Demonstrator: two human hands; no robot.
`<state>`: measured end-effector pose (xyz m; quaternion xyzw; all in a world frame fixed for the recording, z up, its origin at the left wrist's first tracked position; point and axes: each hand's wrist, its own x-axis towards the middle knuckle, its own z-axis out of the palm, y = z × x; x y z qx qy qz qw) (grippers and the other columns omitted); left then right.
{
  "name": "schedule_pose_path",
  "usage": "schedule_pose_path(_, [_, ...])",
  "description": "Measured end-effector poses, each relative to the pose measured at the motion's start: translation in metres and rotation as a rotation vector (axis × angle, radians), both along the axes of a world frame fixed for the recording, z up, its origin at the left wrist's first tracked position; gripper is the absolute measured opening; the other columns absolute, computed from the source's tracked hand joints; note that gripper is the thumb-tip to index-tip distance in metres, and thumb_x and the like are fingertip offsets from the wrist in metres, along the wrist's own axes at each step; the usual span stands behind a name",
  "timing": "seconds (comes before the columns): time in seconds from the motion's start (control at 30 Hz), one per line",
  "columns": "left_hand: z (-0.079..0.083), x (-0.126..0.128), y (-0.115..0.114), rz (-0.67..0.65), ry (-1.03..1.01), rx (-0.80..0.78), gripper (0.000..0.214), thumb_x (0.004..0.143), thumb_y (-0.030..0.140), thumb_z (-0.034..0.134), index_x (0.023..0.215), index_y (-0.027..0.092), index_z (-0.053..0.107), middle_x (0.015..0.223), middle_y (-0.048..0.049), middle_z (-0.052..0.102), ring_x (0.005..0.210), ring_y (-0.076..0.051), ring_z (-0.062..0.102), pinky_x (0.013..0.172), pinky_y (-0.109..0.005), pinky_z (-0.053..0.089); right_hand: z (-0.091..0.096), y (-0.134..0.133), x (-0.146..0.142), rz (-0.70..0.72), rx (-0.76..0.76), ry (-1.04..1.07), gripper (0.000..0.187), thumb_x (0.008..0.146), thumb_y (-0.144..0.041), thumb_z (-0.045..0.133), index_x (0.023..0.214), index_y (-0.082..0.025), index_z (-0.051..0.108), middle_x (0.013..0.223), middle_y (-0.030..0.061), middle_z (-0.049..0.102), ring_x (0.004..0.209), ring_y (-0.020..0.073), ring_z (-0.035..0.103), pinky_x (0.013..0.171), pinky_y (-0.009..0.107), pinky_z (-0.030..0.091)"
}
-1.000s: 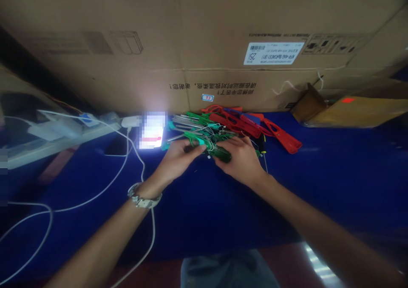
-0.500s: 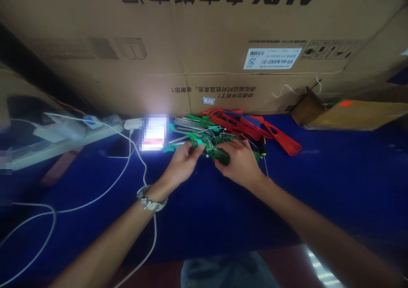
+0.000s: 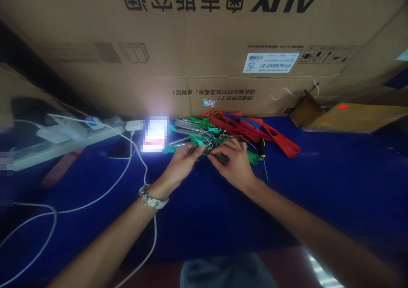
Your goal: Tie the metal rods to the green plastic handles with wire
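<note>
Between thumb and fingers, my left hand (image 3: 182,160) pinches the left end of a green plastic casing (image 3: 199,142). Thin white wires (image 3: 209,141) spill out of the casing's middle. My right hand (image 3: 235,162) is closed at the casing's right part, thumb and forefinger tips together near the wires; whatever they pinch is too small to make out. Just behind the hands lies a heap of green parts with silvery metal rods (image 3: 188,126). Another green piece (image 3: 254,158) shows to the right of my right hand, beside a thin screwdriver (image 3: 264,162) with a yellow-and-black handle.
Red plastic casings (image 3: 285,145) lie behind and to the right on the blue tabletop (image 3: 318,186). A lit phone screen (image 3: 155,133), a white charger (image 3: 134,125), a power strip (image 3: 63,142) and looping white cables are at left. A large cardboard box (image 3: 178,58) stands behind.
My right hand has shifted slightly left, its thumb and forefinger now pinched by the wires instead of wrapped over the casing's dark green end. My left hand keeps its grip. The view has tilted slightly.
</note>
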<state>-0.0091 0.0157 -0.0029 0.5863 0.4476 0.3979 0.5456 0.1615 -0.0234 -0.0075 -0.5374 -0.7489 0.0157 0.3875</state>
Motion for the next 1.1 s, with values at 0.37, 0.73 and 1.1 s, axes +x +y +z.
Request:
schedule_pose_path(0.37, [0.009,-0.014,0.006,-0.087,-0.008,-0.148,0.03,0.073,0.046,0.081,0.085,0.019,0.076,0.085,-0.0026,0.071,0.079,-0.016,0.06,0.073,-0.029,0.045,0.004,0.003,0.009,0.087,0.237,-0.047,0.011,0.09,-0.02,0.069,0.08,-0.021,0.069,0.072,-0.0034,0.074,0.072,0.016,0.065,0.078,0.036,0.035])
schedule_pose_path(0.73, [0.014,-0.017,0.006,-0.203,0.058,-0.084,0.028,0.079,0.044,0.075,0.089,0.017,0.076,0.089,-0.0042,0.072,0.078,-0.016,0.061,0.075,-0.031,0.046,0.003,-0.001,0.005,0.038,0.102,-0.061,0.021,0.095,-0.027,0.062,0.075,-0.023,0.067,0.08,-0.0003,0.075,0.085,0.0199,0.064,0.083,0.038,0.036])
schedule_pose_path(1.1, [0.013,-0.011,0.003,-0.141,0.051,-0.053,0.022,0.078,0.038,0.075,0.083,0.017,0.073,0.078,-0.002,0.069,0.069,-0.014,0.057,0.065,-0.027,0.046,0.006,-0.001,0.006,0.034,0.072,-0.084,0.013,0.092,-0.034,0.063,0.089,-0.024,0.071,0.088,0.0046,0.07,0.092,0.0235,0.06,0.082,0.039,0.038])
